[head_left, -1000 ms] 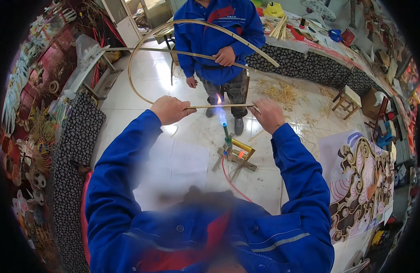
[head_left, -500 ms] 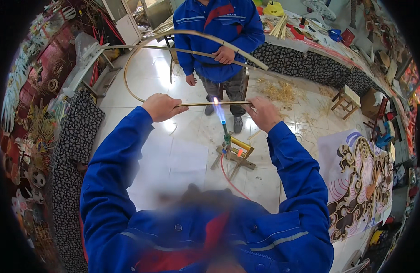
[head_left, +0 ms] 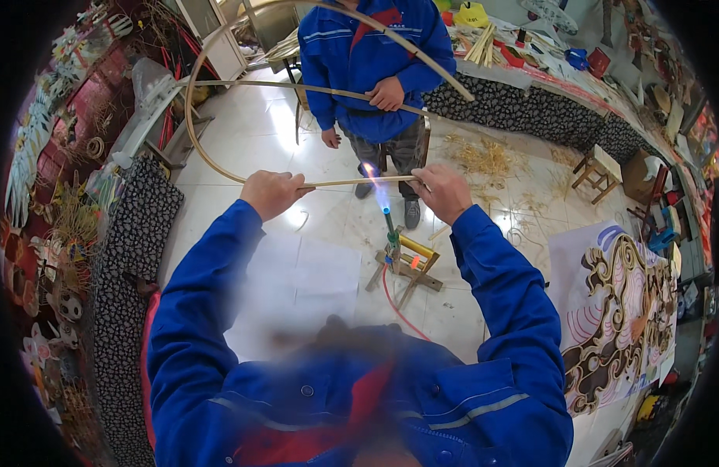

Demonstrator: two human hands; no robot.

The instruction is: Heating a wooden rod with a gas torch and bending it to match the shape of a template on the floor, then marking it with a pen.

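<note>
Both my hands grip one long, thin bamboo strip [head_left: 351, 183], stretched roughly level between them. My left hand [head_left: 272, 194] is closed round it on the left. At the other end my right hand [head_left: 443, 192] pinches it between thumb and fingers. Beyond my left hand the strip curves up into a wide loop, whose far end passes in front of the person opposite. Below the middle stretch stands a gas torch [head_left: 390, 231], its blue and orange flame [head_left: 372, 177] licking the strip nearer my right hand.
Under the torch is a small wooden stand [head_left: 416, 268], with a red hose [head_left: 394, 300] trailing toward me. A person [head_left: 375, 70] in blue stands opposite, one hand by another long strip [head_left: 297, 86]. A stool [head_left: 599, 173] and patterned panel [head_left: 620, 319] are at right.
The strip's loop has swung upward and widened, and its far end has shifted. My right hand has come slightly closer to my left. The flame now meets the strip nearer my right hand.
</note>
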